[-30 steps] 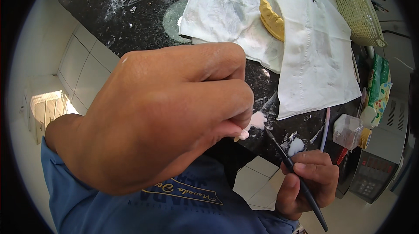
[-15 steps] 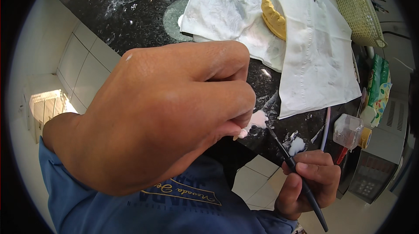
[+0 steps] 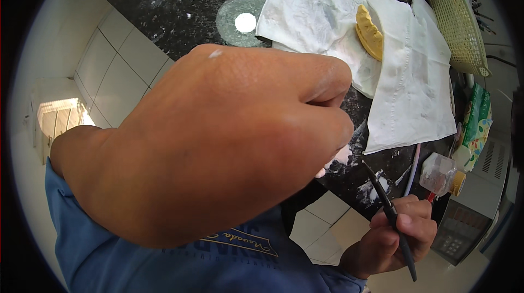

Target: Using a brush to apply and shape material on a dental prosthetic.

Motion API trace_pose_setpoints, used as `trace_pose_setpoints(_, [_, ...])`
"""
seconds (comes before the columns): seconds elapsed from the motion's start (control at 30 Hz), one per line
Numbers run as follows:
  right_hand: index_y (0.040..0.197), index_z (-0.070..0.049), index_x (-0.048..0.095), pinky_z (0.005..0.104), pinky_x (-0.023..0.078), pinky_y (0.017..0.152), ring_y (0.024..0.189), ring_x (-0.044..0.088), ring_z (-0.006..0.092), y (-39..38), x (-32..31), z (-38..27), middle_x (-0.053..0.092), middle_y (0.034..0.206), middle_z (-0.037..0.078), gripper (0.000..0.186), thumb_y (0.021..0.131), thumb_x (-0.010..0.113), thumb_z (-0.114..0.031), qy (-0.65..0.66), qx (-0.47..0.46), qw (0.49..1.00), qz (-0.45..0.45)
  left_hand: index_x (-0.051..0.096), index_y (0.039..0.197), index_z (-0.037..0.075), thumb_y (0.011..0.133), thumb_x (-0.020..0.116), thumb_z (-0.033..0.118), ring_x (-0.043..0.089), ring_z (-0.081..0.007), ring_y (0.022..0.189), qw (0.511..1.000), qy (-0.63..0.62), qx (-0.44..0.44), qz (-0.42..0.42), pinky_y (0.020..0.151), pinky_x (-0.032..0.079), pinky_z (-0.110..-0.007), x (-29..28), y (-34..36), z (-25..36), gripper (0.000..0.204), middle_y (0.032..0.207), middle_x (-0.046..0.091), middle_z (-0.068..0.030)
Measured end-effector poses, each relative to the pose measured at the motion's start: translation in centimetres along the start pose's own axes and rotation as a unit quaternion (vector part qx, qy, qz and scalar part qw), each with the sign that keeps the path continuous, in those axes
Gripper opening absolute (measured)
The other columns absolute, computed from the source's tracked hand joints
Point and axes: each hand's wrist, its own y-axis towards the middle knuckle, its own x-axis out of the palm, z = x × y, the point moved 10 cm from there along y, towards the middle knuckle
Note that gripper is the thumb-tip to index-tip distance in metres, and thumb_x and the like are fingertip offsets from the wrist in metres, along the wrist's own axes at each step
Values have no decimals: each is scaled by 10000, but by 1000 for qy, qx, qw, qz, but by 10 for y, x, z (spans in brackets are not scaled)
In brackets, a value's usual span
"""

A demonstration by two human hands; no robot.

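My left hand [image 3: 234, 140] is closed in a fist close to the view, its back up and its knuckles to the right. A small pale pink bit [image 3: 320, 173] peeks out beneath its fingers; the rest of what they grip is hidden. Lower right, my right hand [image 3: 396, 233] holds a slim black tool [image 3: 390, 211] like a pen, its fine tip pointing up and left. Pink powder [image 3: 344, 155] lies on the counter left of that tip, and white powder [image 3: 376, 188] lies behind the tool.
The dark speckled counter [image 3: 199, 31] carries a round glass disc [image 3: 226, 22], white cloths [image 3: 412, 96] and a yellow dental cast [image 3: 369, 36]. Right of them are a woven basket [image 3: 456, 25], a green packet [image 3: 476, 113], a clear jar [image 3: 436, 173] and a grey appliance [image 3: 475, 205].
The counter and its things have shifted right in the view. My left fist sits farther right, hiding more of the pink bit. My right hand and the tool have shifted slightly right.
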Motion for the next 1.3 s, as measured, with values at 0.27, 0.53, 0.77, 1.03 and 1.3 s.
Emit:
trace_pose_setpoints(0.27, [899,-77,470,221,315,518,616,429,128,-3,7,-10,458,737,54,335,909,672,-345,55,-13,997,53,617,725,18,676,776,112,566,-189,588,1000,-6,19,13,469,418,-293,-2,-1,-1,191,726,533,-71])
trace_pose_setpoints(0.53, [896,-80,467,235,310,537,589,414,116,2,18,-16,469,742,50,331,914,674,-338,22,-73,997,25,599,711,16,621,765,94,536,-175,553,999,11,23,24,446,400,-291,-1,-5,-3,205,716,516,-70])
trace_pose_setpoints(0.77, [896,-80,472,236,318,516,575,437,116,0,22,-18,483,742,50,352,925,677,-365,13,-72,997,5,594,701,16,608,763,85,531,-171,547,998,13,36,41,439,396,-288,-3,-6,-2,205,715,515,-73])
trace_pose_setpoints(1.03, [897,-77,473,232,318,517,577,440,114,1,23,-17,485,747,46,345,925,674,-356,13,-64,998,1,592,702,19,610,767,86,529,-166,543,999,14,22,21,439,396,-286,-1,-6,-4,209,717,512,-69])
trace_pose_setpoints(1.3, [901,-83,478,230,316,527,586,441,112,2,21,-15,493,751,45,344,926,673,-364,22,-66,998,4,588,698,21,604,761,93,539,-169,548,999,18,30,39,441,404,-285,-2,-7,-3,209,721,518,-70])
